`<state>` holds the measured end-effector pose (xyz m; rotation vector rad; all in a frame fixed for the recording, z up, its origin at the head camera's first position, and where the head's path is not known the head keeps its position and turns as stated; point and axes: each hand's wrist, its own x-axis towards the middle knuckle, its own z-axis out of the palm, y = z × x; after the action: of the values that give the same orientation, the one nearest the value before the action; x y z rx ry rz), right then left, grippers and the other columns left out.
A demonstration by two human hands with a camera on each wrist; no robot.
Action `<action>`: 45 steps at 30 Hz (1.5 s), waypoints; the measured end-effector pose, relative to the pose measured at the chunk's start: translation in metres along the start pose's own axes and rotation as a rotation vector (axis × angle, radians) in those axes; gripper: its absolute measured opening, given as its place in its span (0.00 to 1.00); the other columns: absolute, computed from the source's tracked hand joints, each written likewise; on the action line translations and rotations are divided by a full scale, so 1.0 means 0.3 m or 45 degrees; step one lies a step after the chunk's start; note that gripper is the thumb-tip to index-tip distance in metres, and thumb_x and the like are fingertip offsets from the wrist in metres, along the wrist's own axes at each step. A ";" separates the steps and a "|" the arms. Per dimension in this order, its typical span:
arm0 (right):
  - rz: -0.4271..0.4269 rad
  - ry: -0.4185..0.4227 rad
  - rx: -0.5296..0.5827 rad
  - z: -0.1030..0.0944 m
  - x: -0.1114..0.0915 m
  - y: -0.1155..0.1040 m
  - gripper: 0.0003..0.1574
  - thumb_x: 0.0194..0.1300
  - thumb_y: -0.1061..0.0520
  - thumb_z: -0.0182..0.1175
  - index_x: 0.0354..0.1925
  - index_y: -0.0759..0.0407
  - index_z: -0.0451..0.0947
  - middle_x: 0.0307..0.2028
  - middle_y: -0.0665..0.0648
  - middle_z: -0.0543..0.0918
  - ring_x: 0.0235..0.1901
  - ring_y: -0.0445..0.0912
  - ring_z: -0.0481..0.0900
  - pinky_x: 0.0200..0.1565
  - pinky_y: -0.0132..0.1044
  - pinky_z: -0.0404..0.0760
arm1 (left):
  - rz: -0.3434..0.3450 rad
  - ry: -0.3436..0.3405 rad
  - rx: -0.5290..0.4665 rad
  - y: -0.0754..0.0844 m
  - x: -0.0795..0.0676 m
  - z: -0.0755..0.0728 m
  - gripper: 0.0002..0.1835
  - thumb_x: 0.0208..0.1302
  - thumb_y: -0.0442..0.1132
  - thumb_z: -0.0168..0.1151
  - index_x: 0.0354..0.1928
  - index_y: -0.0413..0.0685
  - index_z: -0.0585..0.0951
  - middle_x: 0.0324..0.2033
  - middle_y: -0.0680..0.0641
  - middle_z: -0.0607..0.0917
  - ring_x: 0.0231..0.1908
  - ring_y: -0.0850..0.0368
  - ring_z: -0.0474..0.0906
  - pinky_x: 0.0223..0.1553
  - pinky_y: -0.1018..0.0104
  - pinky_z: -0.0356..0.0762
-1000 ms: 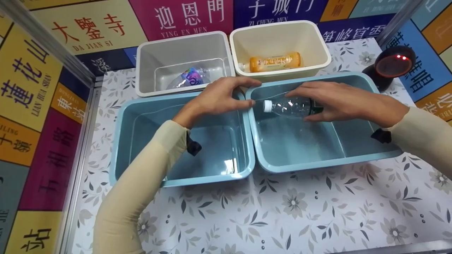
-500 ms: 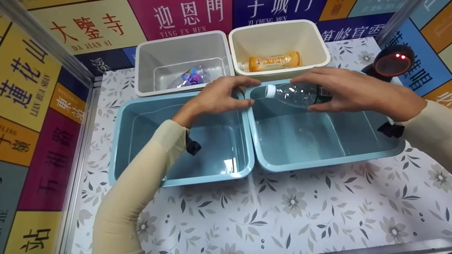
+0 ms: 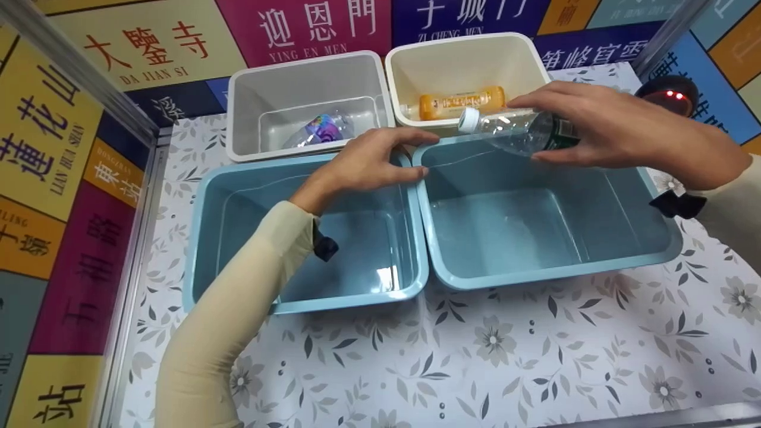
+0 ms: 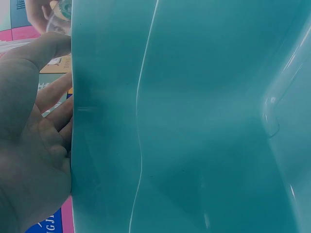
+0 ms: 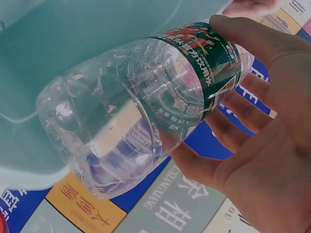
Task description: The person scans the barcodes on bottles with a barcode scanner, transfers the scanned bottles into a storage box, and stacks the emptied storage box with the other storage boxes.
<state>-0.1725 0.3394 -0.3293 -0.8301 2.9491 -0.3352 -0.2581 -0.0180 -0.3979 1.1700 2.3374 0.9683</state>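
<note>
A clear plastic water bottle [image 3: 514,132] with a white cap and a dark green label is gripped by my right hand [image 3: 633,131]. It is held tilted above the back rim of the right blue bin [image 3: 550,274], cap end leftward. In the right wrist view, the bottle [image 5: 112,126] shows its base and the label, with thumb and fingers around it. My left hand [image 3: 371,159] rests at the back right corner of the left blue bin [image 3: 351,306], fingers extended towards the adjoining rims. In the left wrist view, its fingertips are partly hidden by the bin's edge.
Behind stand a grey bin [image 3: 238,113] holding a clear bottle with a purple label [image 3: 324,129] and a cream bin [image 3: 464,56] holding an orange-labelled bottle [image 3: 461,104]. A black device [image 3: 669,95] with red lights is at the back right. Flowered cloth [image 3: 475,356] covers the table.
My right hand has raised the water bottle from inside the right blue bin, moving it back and slightly right towards the cream bin. The left hand has stayed in place.
</note>
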 end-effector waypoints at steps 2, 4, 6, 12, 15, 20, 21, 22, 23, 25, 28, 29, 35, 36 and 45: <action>0.010 0.012 -0.007 -0.008 -0.001 0.008 0.58 0.59 0.57 0.82 0.82 0.50 0.66 0.71 0.70 0.76 0.64 0.71 0.78 0.60 0.75 0.79 | 0.003 -0.002 -0.001 0.000 -0.002 0.000 0.32 0.73 0.53 0.69 0.76 0.62 0.77 0.70 0.56 0.82 0.59 0.60 0.78 0.64 0.64 0.78; 0.014 0.021 -0.010 -0.013 -0.002 0.015 0.59 0.59 0.57 0.82 0.82 0.51 0.65 0.71 0.71 0.76 0.65 0.71 0.77 0.60 0.75 0.78 | 0.002 -0.005 -0.006 -0.001 -0.005 0.001 0.32 0.73 0.54 0.69 0.77 0.62 0.77 0.71 0.56 0.81 0.59 0.60 0.78 0.64 0.64 0.77; 0.019 0.025 -0.007 -0.014 -0.006 0.023 0.59 0.59 0.58 0.82 0.82 0.51 0.65 0.71 0.72 0.75 0.65 0.72 0.76 0.61 0.76 0.77 | -0.003 -0.008 -0.009 -0.002 -0.007 0.002 0.32 0.73 0.54 0.69 0.77 0.62 0.77 0.72 0.57 0.81 0.59 0.60 0.78 0.64 0.64 0.77; 0.034 0.050 -0.014 -0.016 -0.017 0.036 0.59 0.59 0.59 0.81 0.82 0.52 0.65 0.72 0.73 0.75 0.70 0.73 0.72 0.65 0.76 0.73 | -0.006 -0.012 -0.007 -0.001 -0.002 0.001 0.32 0.73 0.54 0.69 0.77 0.62 0.77 0.71 0.57 0.81 0.58 0.61 0.77 0.63 0.64 0.77; 0.048 0.063 -0.023 -0.022 -0.026 0.046 0.58 0.60 0.59 0.80 0.82 0.52 0.64 0.73 0.73 0.74 0.72 0.74 0.70 0.68 0.77 0.69 | -0.006 -0.010 0.000 -0.001 0.001 -0.003 0.32 0.73 0.54 0.70 0.76 0.62 0.77 0.71 0.57 0.81 0.58 0.60 0.77 0.63 0.64 0.77; 0.116 0.091 -0.049 -0.038 -0.045 0.056 0.58 0.62 0.58 0.78 0.84 0.49 0.62 0.76 0.72 0.71 0.71 0.76 0.70 0.67 0.79 0.69 | -0.009 -0.006 0.027 0.001 0.003 -0.003 0.32 0.72 0.55 0.69 0.76 0.64 0.77 0.71 0.57 0.82 0.59 0.60 0.78 0.65 0.63 0.77; 0.134 0.098 -0.058 -0.042 -0.048 0.058 0.58 0.63 0.57 0.78 0.84 0.49 0.62 0.76 0.72 0.71 0.70 0.77 0.71 0.65 0.79 0.70 | -0.009 -0.006 0.029 0.001 0.003 -0.002 0.32 0.72 0.55 0.69 0.76 0.64 0.77 0.71 0.57 0.82 0.60 0.60 0.78 0.65 0.63 0.77; 0.152 0.103 -0.066 -0.047 -0.052 0.060 0.58 0.63 0.57 0.78 0.84 0.48 0.62 0.76 0.72 0.71 0.69 0.77 0.72 0.64 0.80 0.72 | -0.008 -0.005 0.032 0.002 0.003 -0.002 0.32 0.72 0.55 0.69 0.76 0.64 0.77 0.71 0.57 0.82 0.60 0.60 0.78 0.65 0.63 0.77; 0.169 0.107 -0.074 -0.051 -0.055 0.063 0.58 0.63 0.56 0.78 0.84 0.48 0.62 0.76 0.72 0.71 0.68 0.77 0.73 0.62 0.80 0.73 | -0.007 -0.005 0.034 0.002 0.003 -0.002 0.32 0.72 0.55 0.69 0.76 0.64 0.77 0.71 0.57 0.82 0.60 0.60 0.78 0.66 0.63 0.76; 0.201 0.107 -0.087 -0.059 -0.060 0.068 0.57 0.63 0.55 0.78 0.84 0.48 0.62 0.76 0.72 0.71 0.67 0.77 0.74 0.59 0.80 0.74 | -0.002 -0.006 0.028 0.001 0.003 -0.002 0.32 0.73 0.55 0.69 0.76 0.64 0.77 0.71 0.56 0.82 0.61 0.60 0.78 0.66 0.63 0.77; 0.228 0.113 -0.090 -0.068 -0.067 0.077 0.56 0.64 0.55 0.77 0.84 0.48 0.63 0.76 0.72 0.70 0.69 0.77 0.73 0.60 0.80 0.73 | 0.006 -0.006 0.026 0.000 0.002 -0.002 0.32 0.73 0.54 0.69 0.76 0.63 0.77 0.70 0.56 0.82 0.60 0.60 0.78 0.65 0.63 0.77; 0.232 0.118 -0.092 -0.071 -0.070 0.081 0.56 0.64 0.55 0.77 0.84 0.48 0.63 0.76 0.72 0.70 0.69 0.77 0.73 0.60 0.80 0.73 | 0.006 -0.007 0.026 -0.001 0.002 -0.002 0.32 0.73 0.54 0.69 0.76 0.63 0.77 0.70 0.55 0.82 0.60 0.60 0.78 0.65 0.63 0.77; 0.267 0.144 -0.078 -0.080 -0.082 0.104 0.54 0.67 0.51 0.74 0.84 0.45 0.61 0.77 0.72 0.69 0.71 0.76 0.70 0.64 0.81 0.69 | 0.011 -0.006 0.014 -0.003 -0.001 -0.002 0.32 0.73 0.54 0.69 0.77 0.62 0.77 0.70 0.55 0.82 0.59 0.60 0.78 0.65 0.63 0.77; 0.278 0.144 -0.076 -0.080 -0.085 0.109 0.54 0.68 0.50 0.74 0.84 0.45 0.61 0.77 0.72 0.69 0.72 0.76 0.70 0.65 0.81 0.68 | 0.011 -0.006 0.011 -0.003 -0.002 -0.002 0.32 0.73 0.54 0.69 0.77 0.62 0.77 0.70 0.55 0.82 0.59 0.60 0.78 0.65 0.63 0.77; 0.376 0.168 -0.070 -0.084 -0.109 0.169 0.53 0.70 0.49 0.70 0.85 0.51 0.59 0.77 0.75 0.66 0.72 0.78 0.67 0.67 0.81 0.66 | -0.004 -0.019 0.005 0.001 -0.003 -0.004 0.32 0.73 0.55 0.69 0.77 0.63 0.76 0.70 0.56 0.81 0.60 0.61 0.77 0.64 0.64 0.77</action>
<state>-0.1732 0.4034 -0.3162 -0.3789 3.1541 -0.3008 -0.2582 -0.0191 -0.3971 1.1711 2.3299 0.9509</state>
